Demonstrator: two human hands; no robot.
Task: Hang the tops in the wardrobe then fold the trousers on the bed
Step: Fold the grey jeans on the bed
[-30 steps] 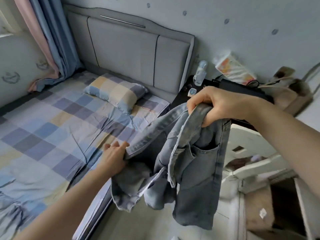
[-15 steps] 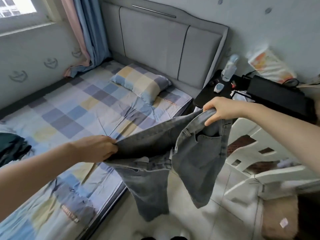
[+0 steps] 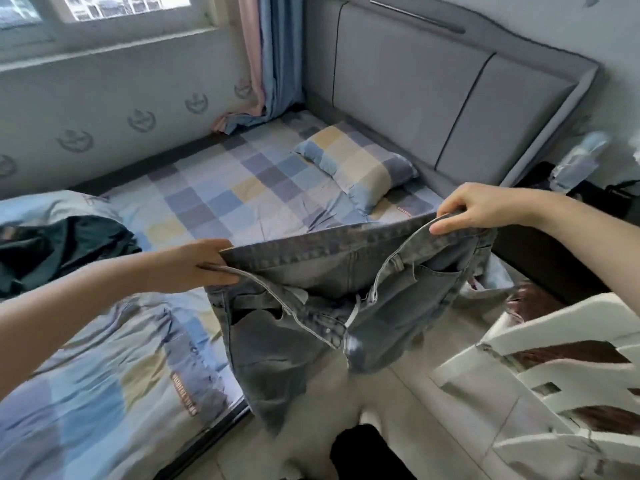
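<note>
Left hand (image 3: 194,268): grip pinching jeans (image 3: 311,306) waistband — middle left.
Right hand (image 3: 481,209): grip curled on waistband — right.
Jeans: spread above bed (image 3: 225,188) edge.

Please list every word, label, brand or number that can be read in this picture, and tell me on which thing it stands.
No text can be read.
Orange printed strip on the quilt: lettering, too blurred to read.
Small orange tag on the bed sheet near the pillow: too small to read.
Jeans: no readable label.
Wall emblems: pictures, not words.
</note>
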